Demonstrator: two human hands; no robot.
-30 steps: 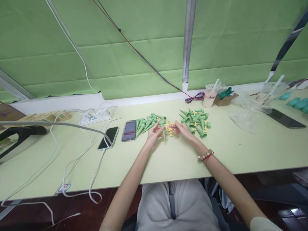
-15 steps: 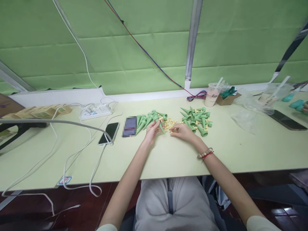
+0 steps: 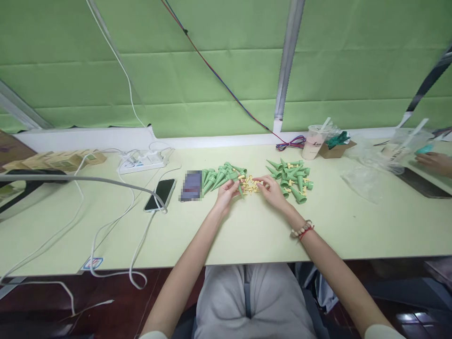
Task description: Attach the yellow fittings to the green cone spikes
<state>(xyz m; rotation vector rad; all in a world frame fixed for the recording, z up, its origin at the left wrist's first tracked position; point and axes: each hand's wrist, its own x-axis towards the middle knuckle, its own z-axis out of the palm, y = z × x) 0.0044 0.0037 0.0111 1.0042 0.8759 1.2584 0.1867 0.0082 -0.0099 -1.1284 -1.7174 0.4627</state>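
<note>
My left hand [image 3: 226,195] is closed around a green cone-shaped spike [image 3: 241,189], its tip pointing down toward the table. A small yellow piece shows at the wide end of this spike, beside my fingertips. Just to the right, my right hand [image 3: 272,192] pinches what looks like a small yellow piece, partly hidden by the fingers. Loose yellow pieces [image 3: 250,189] lie on the table between both hands. Behind my left hand is a row of green spikes [image 3: 212,179]. A heap of green spikes with yellow pieces in or among them [image 3: 300,181] lies right of my right hand.
Left of the spikes are a blurred dark packet [image 3: 191,186], a phone [image 3: 165,193] with a white cable, and a power strip [image 3: 144,162]. Behind the heap stand a drink cup [image 3: 313,143] and a small box [image 3: 334,149]. Another person's hand [image 3: 436,161] is at far right.
My right hand's fingers have come up from the yellow pieces and closed, nearer the spike in my left hand. The view has shifted slightly. The other person's hand has reached further in.
</note>
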